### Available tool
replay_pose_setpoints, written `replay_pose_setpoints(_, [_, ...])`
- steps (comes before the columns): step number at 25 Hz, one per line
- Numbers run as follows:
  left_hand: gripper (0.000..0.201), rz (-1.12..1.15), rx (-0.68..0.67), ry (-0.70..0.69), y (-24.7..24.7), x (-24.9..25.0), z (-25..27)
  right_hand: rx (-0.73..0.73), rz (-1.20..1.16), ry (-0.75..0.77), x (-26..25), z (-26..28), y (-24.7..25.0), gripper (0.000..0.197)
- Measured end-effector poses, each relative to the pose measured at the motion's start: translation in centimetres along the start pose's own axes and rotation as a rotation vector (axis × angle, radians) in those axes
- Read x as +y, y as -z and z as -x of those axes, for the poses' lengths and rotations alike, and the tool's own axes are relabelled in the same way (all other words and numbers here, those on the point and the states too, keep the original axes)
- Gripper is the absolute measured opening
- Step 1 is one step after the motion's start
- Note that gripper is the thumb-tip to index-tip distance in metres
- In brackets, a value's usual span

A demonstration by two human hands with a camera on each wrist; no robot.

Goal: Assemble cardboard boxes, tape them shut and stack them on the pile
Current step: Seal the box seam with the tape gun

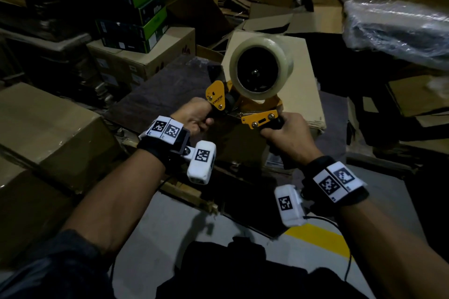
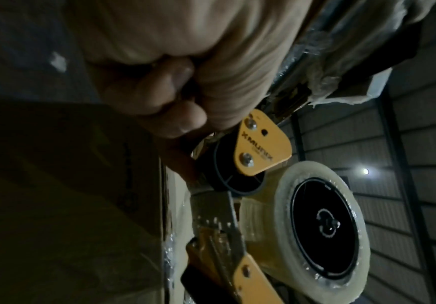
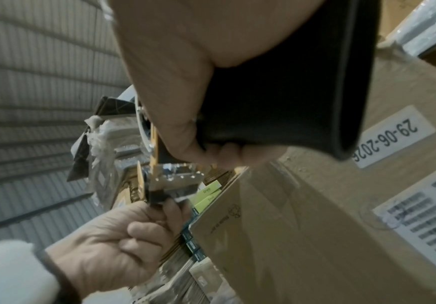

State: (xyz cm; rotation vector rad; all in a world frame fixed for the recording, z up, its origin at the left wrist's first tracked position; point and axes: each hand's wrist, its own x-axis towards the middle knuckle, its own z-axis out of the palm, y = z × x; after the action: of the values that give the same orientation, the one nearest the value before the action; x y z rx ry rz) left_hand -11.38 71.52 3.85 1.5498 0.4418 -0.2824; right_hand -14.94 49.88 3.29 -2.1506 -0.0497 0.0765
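Note:
A yellow tape dispenser (image 1: 257,107) with a clear tape roll (image 1: 261,68) is held over the near edge of a closed cardboard box (image 1: 303,94). My right hand (image 1: 275,128) grips its black handle (image 3: 276,92). My left hand (image 1: 206,118) pinches the dispenser's front end by the black roller (image 2: 235,181), thumb and forefinger closed there (image 3: 164,203). Whether the tape's loose end lies between those fingers is hidden. The yellow side plate (image 2: 261,144) and the roll (image 2: 323,226) fill the left wrist view. The box (image 3: 315,216) carries white printed labels.
The box stands on a dark wooden platform (image 1: 155,94). Large cardboard boxes (image 1: 48,128) crowd the left, with green-and-black cartons (image 1: 136,7) stacked behind. A plastic-wrapped bundle (image 1: 398,29) juts in at upper right. Grey floor with a yellow line (image 1: 320,240) lies below.

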Motion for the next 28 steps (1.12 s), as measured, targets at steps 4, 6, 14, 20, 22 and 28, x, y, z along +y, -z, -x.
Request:
replay_pose_setpoints(4, [0.02, -0.192, 0.111, -0.119, 1.9, -0.6, -1.2, 0.018, 0.007, -0.011, 0.7, 0.0, 1.3, 0.01])
replay_pose_setpoints(6, [0.03, -0.234, 0.19, -0.159, 3.7, -1.0, -1.7, 0.041, -0.014, -0.009, 1.1, -0.2, 2.7, 0.009])
replay_pose_setpoints(14, [0.039, -0.309, 0.237, -0.293, 4.1, -2.1, -2.5, 0.003, 0.1, 0.058, 1.6, 0.0, 5.8, 0.005])
replay_pose_setpoints(20, [0.042, -0.196, 0.337, -0.38, 3.5, -3.3, -3.8, 0.002, 0.107, 0.083, 1.4, -0.1, 6.0, 0.007])
replay_pose_setpoints(22, [0.042, -0.183, 0.355, -0.371, 3.7, -3.5, -4.3, 0.003, 0.107, 0.095, 1.2, -0.4, 5.8, 0.007])
replay_pose_setpoints(28, [0.044, -0.228, 0.352, -0.287, 2.9, -4.7, -5.4, -0.01, 0.146, 0.091, 1.4, -1.2, 5.4, 0.014])
